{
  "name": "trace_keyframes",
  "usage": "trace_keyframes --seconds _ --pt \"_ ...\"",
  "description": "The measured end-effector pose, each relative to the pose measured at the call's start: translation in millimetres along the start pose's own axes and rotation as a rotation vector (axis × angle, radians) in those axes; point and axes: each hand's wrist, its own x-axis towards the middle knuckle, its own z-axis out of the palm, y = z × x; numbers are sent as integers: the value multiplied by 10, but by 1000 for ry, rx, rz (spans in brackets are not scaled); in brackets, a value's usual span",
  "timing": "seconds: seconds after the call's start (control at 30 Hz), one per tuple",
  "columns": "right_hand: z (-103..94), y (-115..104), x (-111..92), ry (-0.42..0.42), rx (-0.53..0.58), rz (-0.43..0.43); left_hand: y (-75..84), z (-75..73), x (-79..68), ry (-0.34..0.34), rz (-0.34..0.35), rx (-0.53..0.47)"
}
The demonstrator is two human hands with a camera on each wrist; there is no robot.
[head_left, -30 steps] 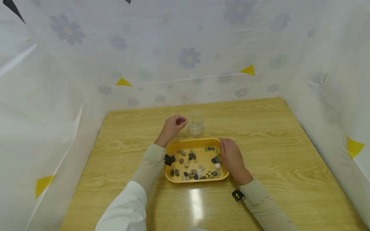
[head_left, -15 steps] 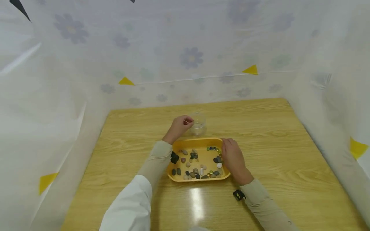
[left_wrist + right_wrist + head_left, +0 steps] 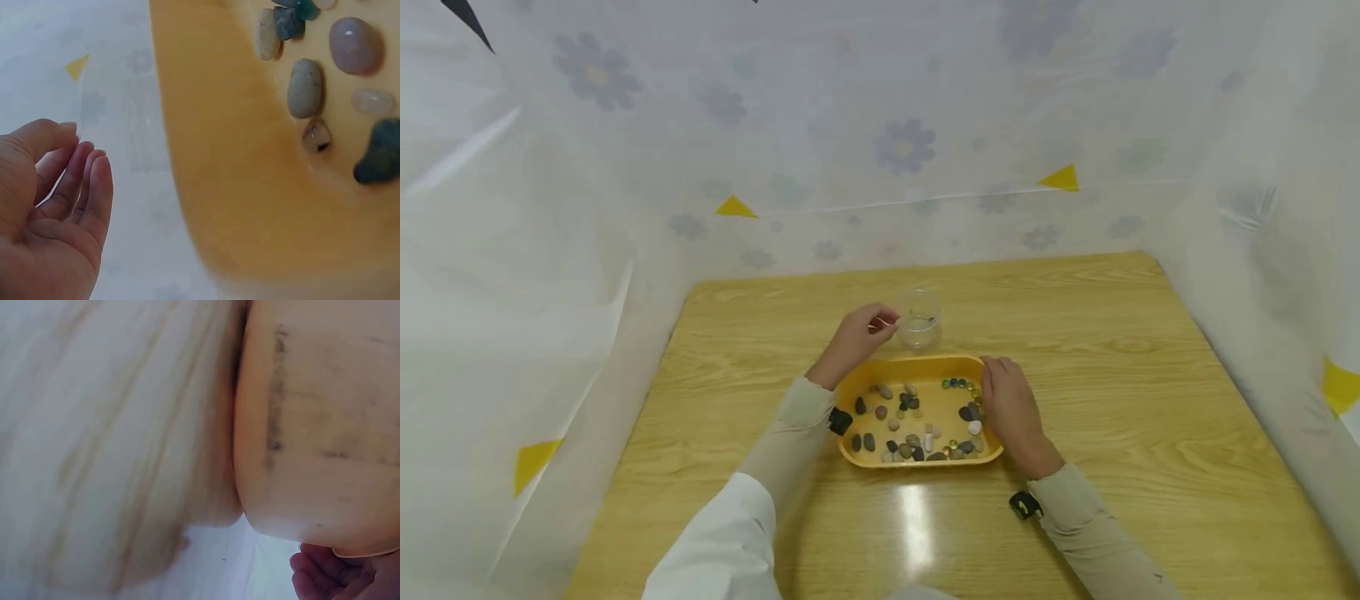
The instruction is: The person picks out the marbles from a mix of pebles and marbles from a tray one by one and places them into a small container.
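My left hand (image 3: 857, 333) is held just left of a clear plastic cup (image 3: 919, 327) behind the tray. In the left wrist view, the thumb and index fingertips of that left hand (image 3: 62, 200) come together with nothing visible between them; the other fingers are gently bent. Small dark bits show in the cup. At the right end of a yellow tray (image 3: 880, 371), my right hand (image 3: 1011, 408) grips the rim. Pebbles (image 3: 912, 450), glass beads (image 3: 962, 383) and a white stone (image 3: 975, 427) lie scattered in the tray. In the right wrist view, fingers (image 3: 312, 575) curl beside the tray's outer wall (image 3: 319, 456).
The tray and cup stand on a wood-grain table (image 3: 760, 333). Pale flowered sheeting (image 3: 805, 125) hangs behind and along both sides, with yellow triangles (image 3: 1060, 177) stuck on it. A wrist camera (image 3: 839, 422) on the left arm hangs over the tray's left edge.
My left hand moved right to the cup's rim, then drew back slightly left. Small dark bits are now more visible in the cup. My right hand stays on the tray rim.
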Motion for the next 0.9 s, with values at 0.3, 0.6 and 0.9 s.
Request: trace_keyframes --seconds 0.3,0.6,0.9 --pt "-20 33 -19 11 -8 24 109 -139 -449 -44 -11 -18" --pt "-16 7 -49 32 -9 13 83 -55 -823 -113 17 13" --pt "-33 -21 -62 22 2 18 65 51 -1038 -163 17 -39"
